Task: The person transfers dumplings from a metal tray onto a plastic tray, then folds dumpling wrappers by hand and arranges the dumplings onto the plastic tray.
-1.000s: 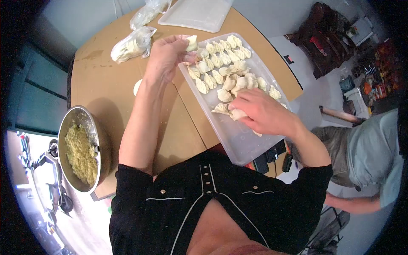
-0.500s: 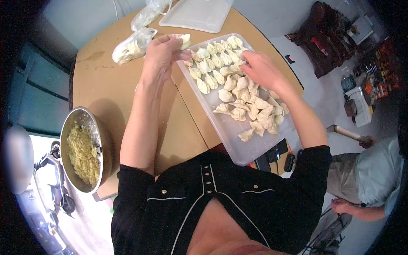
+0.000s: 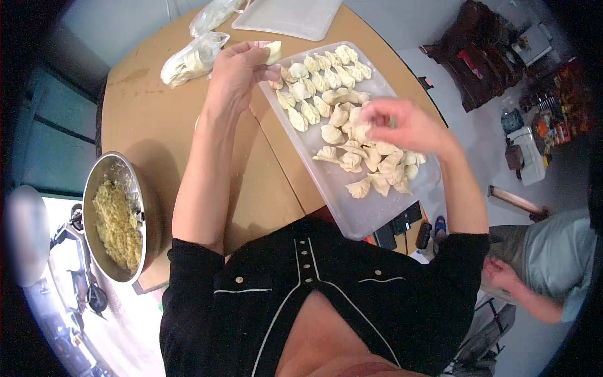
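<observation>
At the tray's far left corner, my left hand is closed in a pinch on a pale, flat dumpling wrapper; part of it is hidden by the fingers. My right hand hovers over the heaped dumplings, slightly blurred, its thumb and fingers apart with nothing visible between them. Below both hands lies a translucent plastic tray. Pleated dumplings stand in rows at its far end, and a loose pile of dumplings fills the middle. Right-hand fingers cover some of the pile.
A metal bowl of yellowish filling stands at the table's left edge. Plastic bags and another white tray lie at the back of the wooden table. A person is at the right, away from the table.
My right hand has drawn back from the far rows toward me, over the pile, and its fingers have parted. The left hand keeps the wrapper in nearly the same place.
</observation>
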